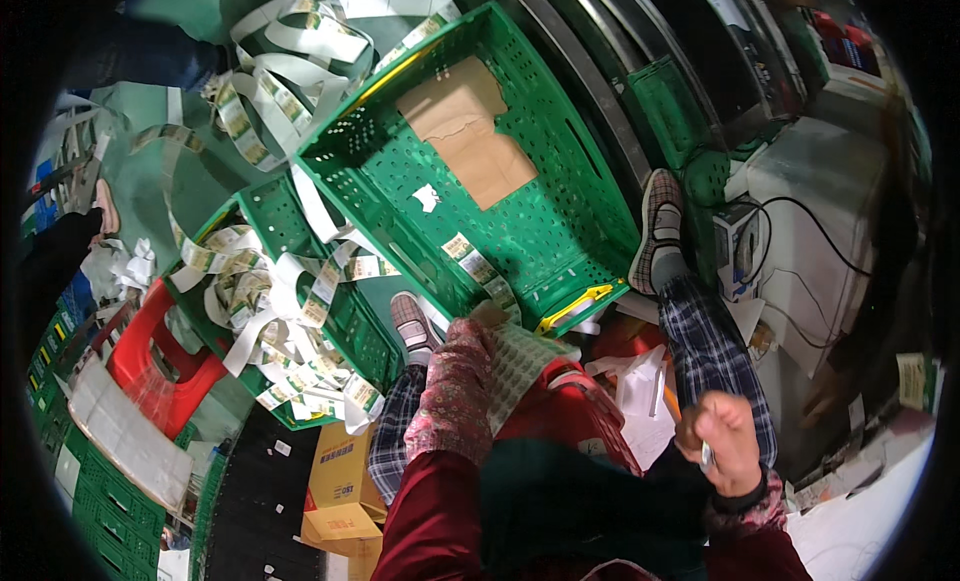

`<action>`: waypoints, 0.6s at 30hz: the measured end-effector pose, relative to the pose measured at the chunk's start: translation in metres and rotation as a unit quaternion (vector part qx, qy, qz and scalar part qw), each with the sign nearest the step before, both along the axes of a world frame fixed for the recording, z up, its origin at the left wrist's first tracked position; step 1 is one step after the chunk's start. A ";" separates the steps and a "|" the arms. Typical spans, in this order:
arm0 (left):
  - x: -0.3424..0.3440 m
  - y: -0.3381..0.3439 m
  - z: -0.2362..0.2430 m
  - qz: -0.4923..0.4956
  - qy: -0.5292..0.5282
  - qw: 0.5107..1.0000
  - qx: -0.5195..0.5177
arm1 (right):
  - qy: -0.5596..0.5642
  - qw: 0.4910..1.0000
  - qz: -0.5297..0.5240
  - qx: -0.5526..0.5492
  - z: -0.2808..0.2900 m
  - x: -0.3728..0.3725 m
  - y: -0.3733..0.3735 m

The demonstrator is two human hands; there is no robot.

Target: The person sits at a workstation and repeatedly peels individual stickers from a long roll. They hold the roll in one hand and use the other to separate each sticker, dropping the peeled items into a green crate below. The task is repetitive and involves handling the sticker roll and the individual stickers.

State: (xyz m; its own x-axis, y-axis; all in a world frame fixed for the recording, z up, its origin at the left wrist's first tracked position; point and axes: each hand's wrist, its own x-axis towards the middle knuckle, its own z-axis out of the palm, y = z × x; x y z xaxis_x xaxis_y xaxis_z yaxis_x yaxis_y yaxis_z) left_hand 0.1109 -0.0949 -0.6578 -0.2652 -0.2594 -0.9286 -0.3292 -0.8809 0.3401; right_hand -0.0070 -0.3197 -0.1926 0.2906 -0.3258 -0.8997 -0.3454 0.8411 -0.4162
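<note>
My left hand [487, 316], in a floral sleeve cover, is closed at the near rim of a large green plastic crate [408, 243]. A strip of printed labels [480, 266] runs from it into the crate. Next to that hand hangs a pale sheet with rows of small prints [518, 366]; whether the fingers hold it too is hidden. My right hand [728, 439] is raised over my right knee, fingers curled, with a small white piece [708, 456] showing between them. Torn brown cardboard [480, 156] lies inside the crate beside a white scrap [427, 197].
To the left, a second green crate [375, 331] overflows with coiled label strips [240, 291]. More strips [265, 96] lie on the floor behind. A red stool [160, 356] and a yellow-brown carton [345, 476] stand at left. Cables [815, 226] and white boxes line the right.
</note>
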 end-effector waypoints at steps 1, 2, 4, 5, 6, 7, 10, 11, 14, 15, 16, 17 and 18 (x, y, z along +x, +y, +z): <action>-0.012 0.006 -0.009 -0.014 0.012 1.000 0.014 | 0.006 1.000 0.001 0.016 -0.001 -0.003 -0.001; -0.024 0.008 -0.013 -0.034 0.026 0.999 0.027 | -0.009 0.999 -0.031 0.033 -0.002 -0.005 0.001; -0.044 0.012 -0.018 -0.068 0.047 0.995 0.050 | -0.026 0.999 -0.033 0.034 -0.005 -0.008 0.001; -0.052 0.012 -0.017 -0.086 0.057 0.993 0.059 | -0.027 0.998 -0.040 0.034 -0.004 -0.009 0.001; -0.056 0.013 -0.015 -0.101 0.064 0.990 0.069 | -0.026 0.998 -0.043 0.030 -0.004 -0.008 0.000; -0.056 0.015 -0.012 -0.113 0.068 0.988 0.077 | -0.027 0.998 -0.043 0.026 -0.004 -0.006 -0.001; -0.027 0.021 0.018 -0.020 0.063 0.955 -0.288 | -0.011 0.999 -0.037 0.017 0.002 -0.006 -0.001; -0.008 0.021 0.038 0.009 0.057 0.914 -0.403 | 0.004 1.000 -0.016 0.010 0.003 -0.009 0.000; 0.028 -0.025 0.142 0.474 0.302 0.825 0.056 | 0.019 0.999 0.032 -0.008 0.003 -0.015 0.003; 0.044 -0.035 0.182 0.484 0.279 0.829 0.007 | 0.014 0.999 0.050 -0.013 0.003 -0.013 0.003; 0.063 -0.043 0.227 0.493 0.250 0.832 -0.046 | 0.003 0.997 0.070 -0.018 0.004 -0.007 0.001; 0.079 -0.047 0.275 0.511 0.299 0.805 -0.043 | -0.025 0.996 0.084 -0.005 0.005 -0.002 0.003; 0.091 -0.048 0.319 0.522 0.356 0.774 -0.038 | -0.043 0.995 0.095 0.004 0.011 0.001 0.008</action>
